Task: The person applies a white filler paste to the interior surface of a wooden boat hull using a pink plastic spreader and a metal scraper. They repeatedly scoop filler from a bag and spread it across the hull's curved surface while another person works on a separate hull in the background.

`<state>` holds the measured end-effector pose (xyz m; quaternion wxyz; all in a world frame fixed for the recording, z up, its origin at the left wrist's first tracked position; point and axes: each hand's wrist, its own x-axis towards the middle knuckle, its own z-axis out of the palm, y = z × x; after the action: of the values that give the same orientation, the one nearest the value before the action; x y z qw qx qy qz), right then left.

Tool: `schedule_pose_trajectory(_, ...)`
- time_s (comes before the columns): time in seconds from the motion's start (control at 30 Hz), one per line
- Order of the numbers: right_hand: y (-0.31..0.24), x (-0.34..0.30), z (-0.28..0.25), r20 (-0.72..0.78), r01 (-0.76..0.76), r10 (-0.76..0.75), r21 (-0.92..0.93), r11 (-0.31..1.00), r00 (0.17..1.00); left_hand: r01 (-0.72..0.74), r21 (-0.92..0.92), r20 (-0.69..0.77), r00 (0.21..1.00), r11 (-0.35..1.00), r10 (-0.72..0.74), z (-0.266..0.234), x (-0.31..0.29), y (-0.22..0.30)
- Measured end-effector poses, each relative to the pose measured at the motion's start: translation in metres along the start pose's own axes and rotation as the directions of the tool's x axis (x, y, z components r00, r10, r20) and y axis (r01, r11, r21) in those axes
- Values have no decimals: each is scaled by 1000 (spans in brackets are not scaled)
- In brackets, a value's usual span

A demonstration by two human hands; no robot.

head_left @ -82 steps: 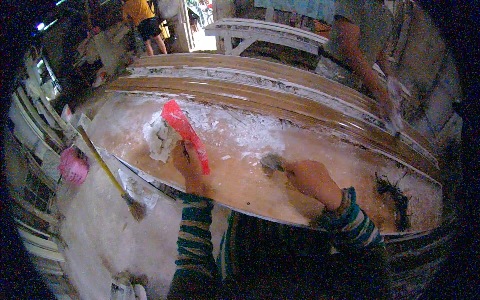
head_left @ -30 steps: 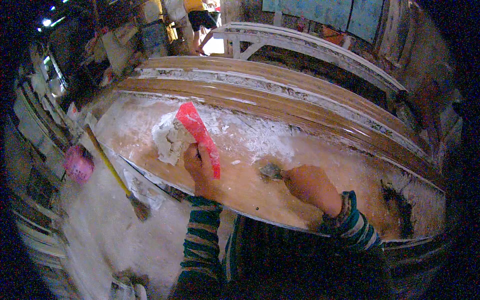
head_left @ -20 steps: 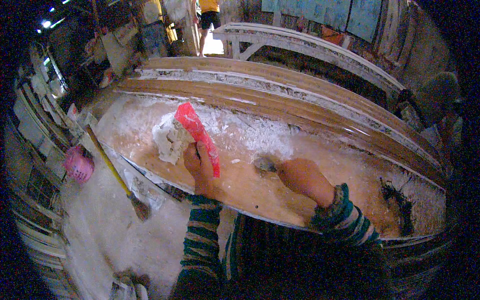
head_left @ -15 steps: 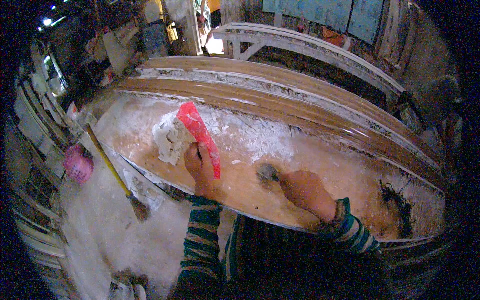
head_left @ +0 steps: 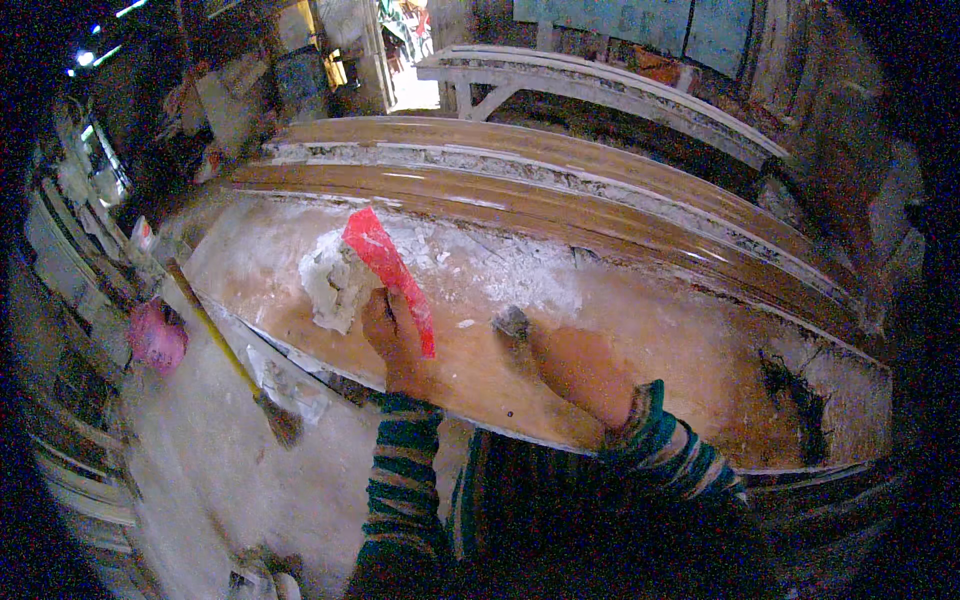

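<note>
My left hand [head_left: 390, 340] is closed at a bright red flat strip [head_left: 385, 260] with pale smears on it. A lump of off-white putty-like paste [head_left: 335, 285] lies against the strip's left side; whether the strip carries it cannot be made out. My right hand [head_left: 580, 365] grips a small scraper-like tool with a grey blade [head_left: 512, 321], its handle hidden in the fingers. The blade is just over the brown wooden panel [head_left: 460, 385], to the right of the strip. White powder and flakes [head_left: 530, 280] coat the panel beyond both hands.
Long brown glossy mouldings [head_left: 560, 195] run along the panel's far side. A dark tangle of fibres [head_left: 800, 410] lies at its right end. On the left stand a yellow-handled brush or broom [head_left: 215, 345] and a pink bag-like thing [head_left: 157, 335]. A white wooden frame [head_left: 600, 80] stands behind.
My right hand and the grey-bladed tool have moved left and slightly up, closer to the red strip. My left hand stays almost in place at the strip; the view has shifted a little.
</note>
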<state>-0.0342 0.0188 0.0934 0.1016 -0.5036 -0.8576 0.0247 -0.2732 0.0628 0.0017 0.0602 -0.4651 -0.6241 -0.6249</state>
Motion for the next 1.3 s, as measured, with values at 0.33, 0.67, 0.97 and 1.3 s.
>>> schedule_pose_trajectory(0.33,-3,-10,4,149,-55,58,-23,998,987,56,-104,57,997,993,-50,-7,1,10)
schedule_pose_trajectory(0.67,-9,-24,-16,286,49,-27,-70,996,958,31,-8,57,998,1000,-30,-3,2,2)
schedule_pose_trajectory(0.97,-27,31,20,144,72,-65,-41,997,987,60,-98,83,995,993,-52,-10,4,16)
schedule_pose_trajectory(1.3,-35,23,8,106,93,-90,-19,996,990,38,-63,72,997,997,-33,-7,4,13)
